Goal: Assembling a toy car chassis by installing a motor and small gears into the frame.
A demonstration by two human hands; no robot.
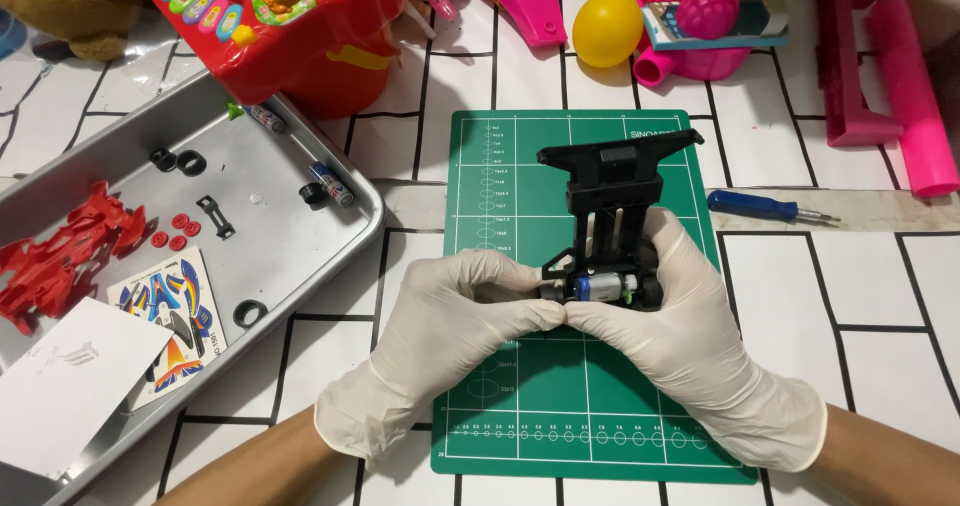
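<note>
- Two gloved hands meet over the green mat on the counter, both gripping a black chassis.
- Left hand pinches the chassis's near end, fingertips touching those of the right hand.
- Right hand wraps the right side of the chassis, thumb beside a small silver motor seated in its near end.
- Chassis stands on the mat, tilted up, its wide end far from the person.
- Left of the mat lies a metal tray holding a red body shell, a sticker sheet, black tyres, red wheels and batteries.
- Right of the mat lies a blue screwdriver.
- Far side: yellow ball, red toy, pink plastic pieces.
</note>
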